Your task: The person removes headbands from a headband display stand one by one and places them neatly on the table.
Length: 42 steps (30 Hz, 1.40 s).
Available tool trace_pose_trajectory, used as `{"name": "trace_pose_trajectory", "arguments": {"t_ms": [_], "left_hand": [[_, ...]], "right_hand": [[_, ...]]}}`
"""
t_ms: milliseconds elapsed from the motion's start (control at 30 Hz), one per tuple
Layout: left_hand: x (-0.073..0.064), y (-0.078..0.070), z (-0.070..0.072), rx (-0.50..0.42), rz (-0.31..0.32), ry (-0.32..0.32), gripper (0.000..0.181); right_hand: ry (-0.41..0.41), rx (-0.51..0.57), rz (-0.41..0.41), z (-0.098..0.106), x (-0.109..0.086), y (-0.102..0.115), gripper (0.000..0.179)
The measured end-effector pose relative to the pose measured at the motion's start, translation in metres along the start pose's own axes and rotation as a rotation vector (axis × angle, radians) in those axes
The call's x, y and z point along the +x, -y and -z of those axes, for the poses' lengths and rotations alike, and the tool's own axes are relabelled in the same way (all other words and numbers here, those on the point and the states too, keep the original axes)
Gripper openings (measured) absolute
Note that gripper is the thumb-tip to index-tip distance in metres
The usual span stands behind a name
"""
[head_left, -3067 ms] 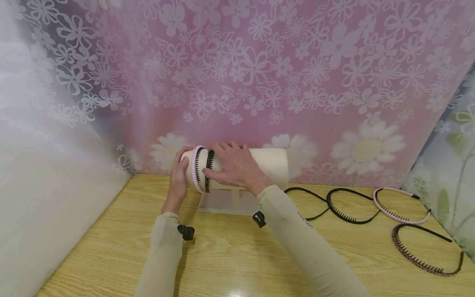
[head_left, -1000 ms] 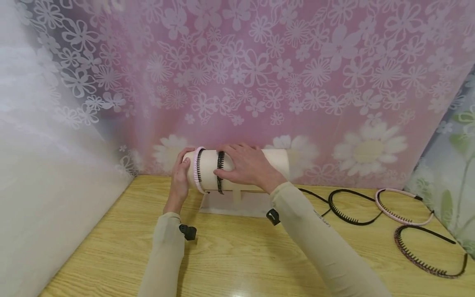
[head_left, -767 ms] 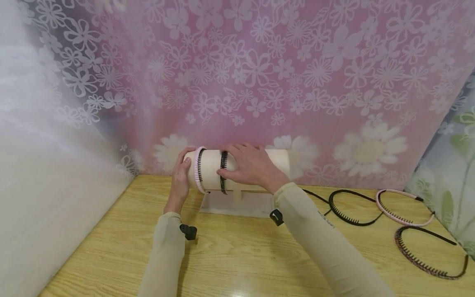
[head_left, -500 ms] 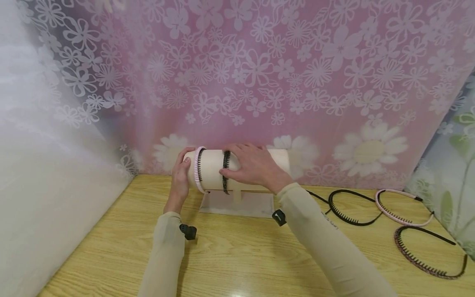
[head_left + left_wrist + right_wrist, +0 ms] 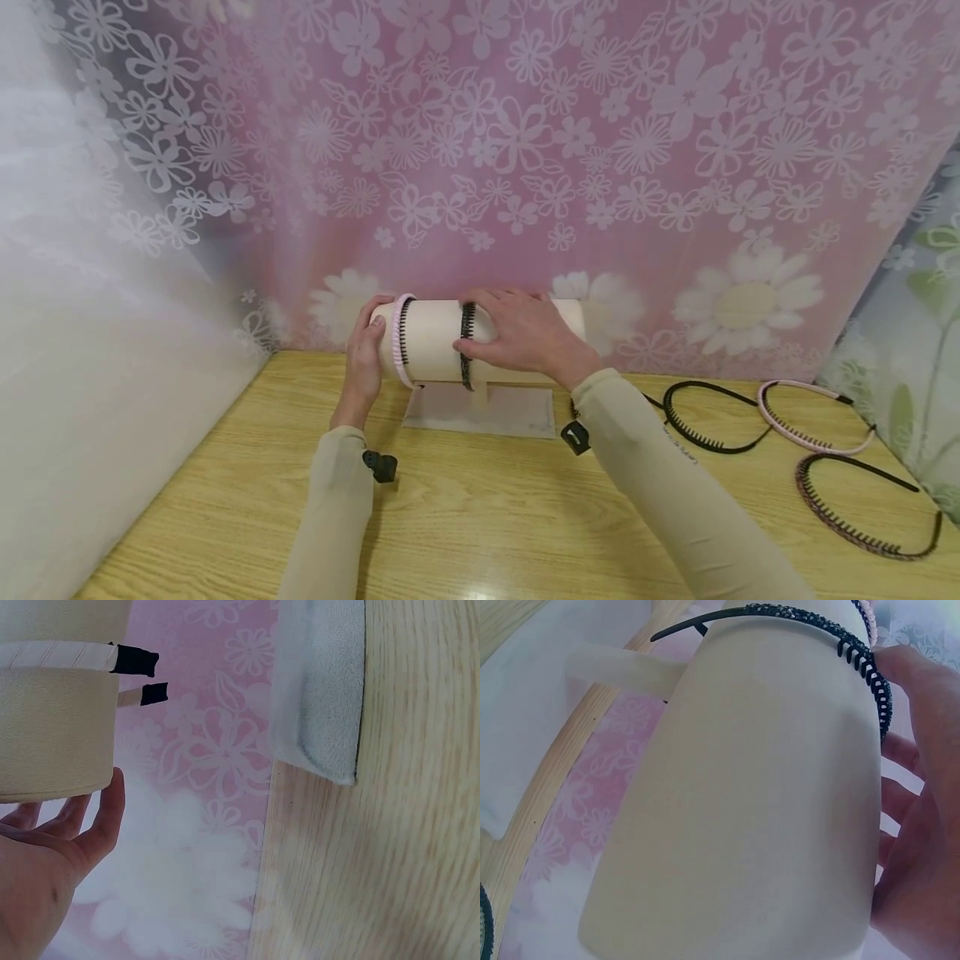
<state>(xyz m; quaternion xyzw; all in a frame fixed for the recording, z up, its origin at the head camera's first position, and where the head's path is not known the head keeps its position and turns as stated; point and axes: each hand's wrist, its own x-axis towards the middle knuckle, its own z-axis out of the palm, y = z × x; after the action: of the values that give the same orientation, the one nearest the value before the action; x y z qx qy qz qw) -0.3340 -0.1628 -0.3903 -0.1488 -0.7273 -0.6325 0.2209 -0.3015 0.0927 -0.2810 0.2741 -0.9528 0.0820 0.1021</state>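
A cream, fabric-covered roll lies sideways on a headband display stand with a pale flat base. My left hand grips the roll's left end, thumb in front and fingers behind. Close beside it, a pink toothed headband goes over the roll; its black end tips show in the left wrist view. Near the roll's middle sits a black glittery toothed headband. My right hand holds this band, thumb on its front and fingers reaching over the top of the roll.
On the wooden table to the right lie a black headband, a pink one and a dark brownish one. Another dark headband is partly hidden by the right sleeve. A pink floral curtain hangs right behind the stand.
My right hand has slid the black headband rightward along the roll, from near the pink headband to about the middle. My left hand keeps its grip on the roll's end.
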Motion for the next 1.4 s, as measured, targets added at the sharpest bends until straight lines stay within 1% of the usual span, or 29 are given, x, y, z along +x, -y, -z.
{"name": "trace_pose_trajectory", "arguments": {"t_ms": [267,567,733,1000,1333,1400], "left_hand": [[0.000,0.000,0.001,0.006,-0.012,0.005,0.047],[0.000,0.001,0.002,0.003,0.028,0.010,0.045],[0.000,0.001,0.002,0.005,0.031,0.019,0.047],[-0.001,0.001,0.001,0.002,0.002,0.020,0.045],[-0.001,0.002,0.000,-0.007,-0.004,0.014,0.045],[-0.001,0.002,0.000,-0.020,-0.006,0.018,0.045]], "right_hand": [[-0.015,0.006,0.007,0.001,-0.004,-0.005,0.068],[-0.022,0.001,0.007,0.001,-0.009,-0.010,0.069],[-0.022,0.000,-0.001,0.001,-0.012,-0.013,0.070],[-0.027,-0.003,-0.007,0.003,-0.017,-0.016,0.068],[-0.043,-0.001,-0.005,0.002,-0.020,-0.019,0.067],[-0.044,0.000,-0.007,0.002,-0.021,-0.021,0.067]]}}
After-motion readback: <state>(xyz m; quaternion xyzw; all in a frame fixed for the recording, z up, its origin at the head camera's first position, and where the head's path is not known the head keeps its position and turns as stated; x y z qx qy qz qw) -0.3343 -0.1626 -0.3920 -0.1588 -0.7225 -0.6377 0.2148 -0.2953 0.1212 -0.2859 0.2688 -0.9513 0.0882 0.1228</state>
